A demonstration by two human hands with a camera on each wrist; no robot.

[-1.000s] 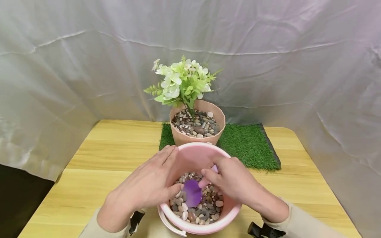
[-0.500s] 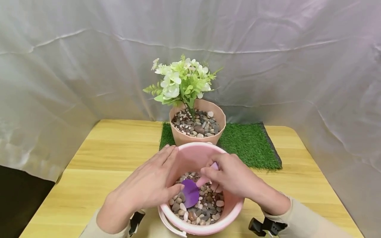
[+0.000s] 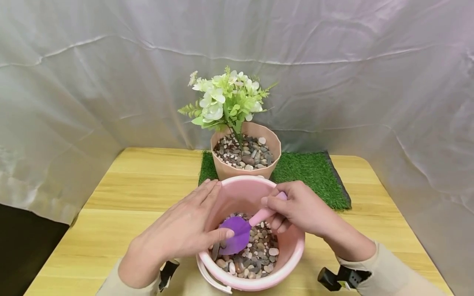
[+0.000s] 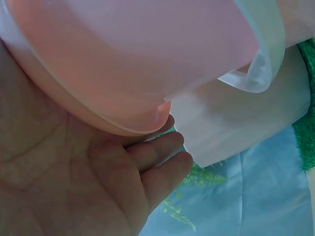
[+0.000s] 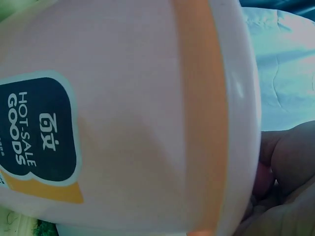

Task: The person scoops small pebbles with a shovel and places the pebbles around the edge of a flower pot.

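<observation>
A pink bucket (image 3: 255, 283) stands at the front of the table, with mixed pebbles (image 3: 259, 257) in its bottom. My right hand (image 3: 301, 209) grips the pink handle of a small shovel (image 3: 240, 236) over the bucket's right rim. Its purple blade lies low among the stones on the left, and my left thumb covers part of it in the head view. My left hand (image 3: 177, 230) rests on the bucket's left rim, fingers straight, thumb inside; the left wrist view shows the palm against the rim (image 4: 93, 120). In the right wrist view the bucket wall hides the shovel.
Right behind the bucket, a peach flowerpot (image 3: 240, 170) holds pebbles and an artificial plant with white flowers (image 3: 227, 98). It stands on a green turf mat (image 3: 307, 176). A grey curtain (image 3: 333, 82) surrounds the wooden table (image 3: 148, 176).
My right hand has moved up and to the right with the shovel handle. The purple blade has shifted and shows more broadly beneath my left thumb. My left hand has hardly moved.
</observation>
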